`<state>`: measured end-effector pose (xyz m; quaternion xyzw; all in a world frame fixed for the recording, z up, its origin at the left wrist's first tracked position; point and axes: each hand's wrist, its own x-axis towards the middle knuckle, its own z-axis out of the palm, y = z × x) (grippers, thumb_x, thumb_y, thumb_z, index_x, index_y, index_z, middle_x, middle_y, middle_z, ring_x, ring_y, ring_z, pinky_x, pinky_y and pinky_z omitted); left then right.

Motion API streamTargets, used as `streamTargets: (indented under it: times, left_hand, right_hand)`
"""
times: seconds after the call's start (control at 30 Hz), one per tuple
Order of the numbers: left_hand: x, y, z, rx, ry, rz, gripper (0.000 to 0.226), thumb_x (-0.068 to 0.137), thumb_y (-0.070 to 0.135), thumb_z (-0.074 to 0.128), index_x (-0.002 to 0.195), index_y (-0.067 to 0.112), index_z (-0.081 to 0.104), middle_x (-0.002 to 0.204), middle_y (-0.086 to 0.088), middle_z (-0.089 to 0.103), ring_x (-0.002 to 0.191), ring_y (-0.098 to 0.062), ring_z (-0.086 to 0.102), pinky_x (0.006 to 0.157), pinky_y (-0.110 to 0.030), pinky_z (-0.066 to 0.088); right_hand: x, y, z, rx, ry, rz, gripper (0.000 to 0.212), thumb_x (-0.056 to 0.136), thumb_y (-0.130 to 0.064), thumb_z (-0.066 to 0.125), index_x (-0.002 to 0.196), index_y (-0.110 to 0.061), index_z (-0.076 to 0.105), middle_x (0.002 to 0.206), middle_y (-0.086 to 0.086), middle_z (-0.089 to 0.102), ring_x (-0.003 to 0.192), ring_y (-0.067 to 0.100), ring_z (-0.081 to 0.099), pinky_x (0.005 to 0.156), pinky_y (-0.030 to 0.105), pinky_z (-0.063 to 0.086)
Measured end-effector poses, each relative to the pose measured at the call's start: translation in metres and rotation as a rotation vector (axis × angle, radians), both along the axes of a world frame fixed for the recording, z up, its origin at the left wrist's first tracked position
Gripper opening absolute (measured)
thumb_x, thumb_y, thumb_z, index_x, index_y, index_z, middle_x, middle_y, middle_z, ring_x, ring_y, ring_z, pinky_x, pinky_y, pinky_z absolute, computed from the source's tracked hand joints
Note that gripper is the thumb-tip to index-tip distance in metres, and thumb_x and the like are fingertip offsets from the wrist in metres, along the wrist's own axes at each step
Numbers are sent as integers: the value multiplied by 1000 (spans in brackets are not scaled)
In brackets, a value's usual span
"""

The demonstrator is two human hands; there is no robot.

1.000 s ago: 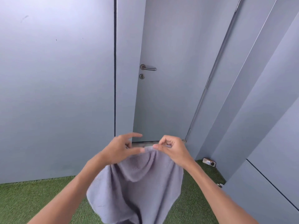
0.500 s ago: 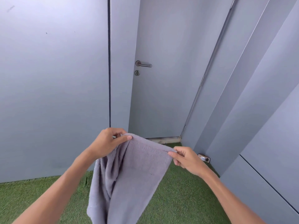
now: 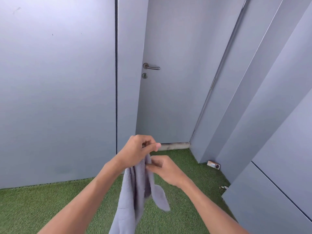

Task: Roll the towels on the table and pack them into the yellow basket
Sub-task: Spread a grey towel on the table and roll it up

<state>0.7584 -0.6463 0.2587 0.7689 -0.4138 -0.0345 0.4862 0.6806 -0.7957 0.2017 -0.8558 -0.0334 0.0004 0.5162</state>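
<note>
A grey towel (image 3: 135, 191) hangs down in front of me in loose folds, its lower part running out of the frame's bottom. My left hand (image 3: 136, 149) grips the towel's top, fingers curled round the bunched cloth. Just below it, my right hand (image 3: 163, 169) pinches the towel's edge from the right side. One flap of the towel swings out to the right, blurred. No table and no yellow basket are in view.
Grey walls and a grey door with a metal handle (image 3: 152, 67) stand ahead. Green artificial grass (image 3: 42, 205) covers the floor. A small silver object (image 3: 213, 165) lies on the grass by the right wall, and some scraps lie further along it.
My hands held the towel's top edge spread apart half a second ago. They have come together, right hand under left, and the towel now hangs bunched and narrow.
</note>
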Motion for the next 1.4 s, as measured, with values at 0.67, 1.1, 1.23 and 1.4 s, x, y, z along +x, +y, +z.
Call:
streamTargets:
  times: [0.67,1.1,1.23,1.4]
  left_hand:
    - [38,55,5,126,-21,431,16,79,30,76,67,21,71,47,9,45,48,-5,41,47,-17,30]
    - [18,24,5,27,24,231,22,80,33,76,65,21,66,48,7,29,49,-11,26,47,-17,25]
    - [6,10,-5,27,53,191,23,79,35,76,66,20,65,48,8,31,49,-9,29,48,-20,26]
    - [-16,-7,-15,-106,59,20,21,80,38,76,73,20,69,53,3,34,53,-11,27,51,-25,23]
  right_hand:
    - [-45,-92,-39,-221,-56,-349,23,96,-38,54,83,-23,65,69,-2,62,61,17,53,60,23,37]
    - [-33,-75,-15,-204,-165,-617,28,103,-31,37,83,-17,51,61,-7,40,52,4,33,50,21,30]
    - [-33,-59,13,-184,-196,-496,18,101,-32,43,87,-26,52,55,-8,36,48,6,28,49,28,27]
    - [-29,-36,47,-115,-66,-68,33,96,-40,55,129,-45,50,54,3,46,43,20,25,44,31,27]
